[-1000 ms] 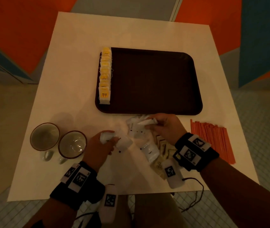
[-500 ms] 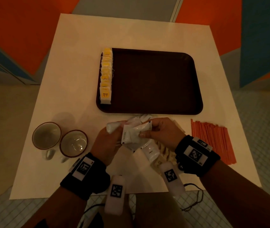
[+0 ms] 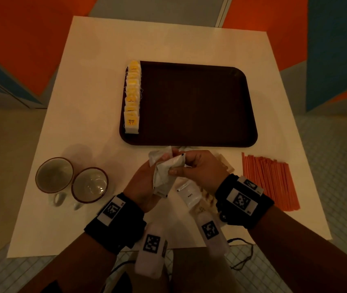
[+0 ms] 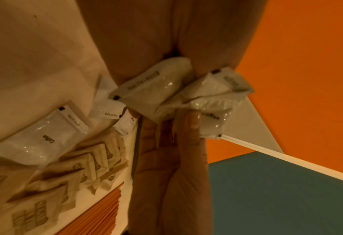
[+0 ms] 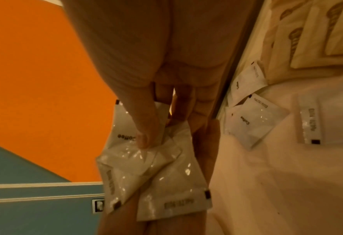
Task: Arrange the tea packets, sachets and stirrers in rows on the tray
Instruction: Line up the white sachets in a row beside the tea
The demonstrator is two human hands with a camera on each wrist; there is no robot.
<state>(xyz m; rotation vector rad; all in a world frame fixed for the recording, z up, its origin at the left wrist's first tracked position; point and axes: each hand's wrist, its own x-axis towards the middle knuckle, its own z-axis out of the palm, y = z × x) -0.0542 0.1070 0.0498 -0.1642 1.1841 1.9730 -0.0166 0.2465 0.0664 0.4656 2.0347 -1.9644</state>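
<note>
Both hands meet just in front of the dark brown tray point(image 3: 200, 102) over a bunch of white coffee sachets point(image 3: 165, 174). My left hand point(image 3: 147, 182) grips the bunch point(image 4: 166, 95) from the left. My right hand point(image 3: 191, 166) pinches its top sachet point(image 5: 146, 159) between thumb and fingers. A row of yellow-labelled tea packets point(image 3: 132, 98) stands along the tray's left edge. More white sachets point(image 3: 190, 194) and tan sachets point(image 4: 80, 162) lie on the table under my right wrist. Orange stirrers point(image 3: 267, 180) lie in a pile at the right.
Two empty cups point(image 3: 72, 180) stand side by side at the left of the white table point(image 3: 83, 81). The tray's middle and right part is bare. Orange and blue wall panels surround the table.
My hands came together from apart. The left hand rose from the table with its sachets, and the right hand brought one more to the bunch.
</note>
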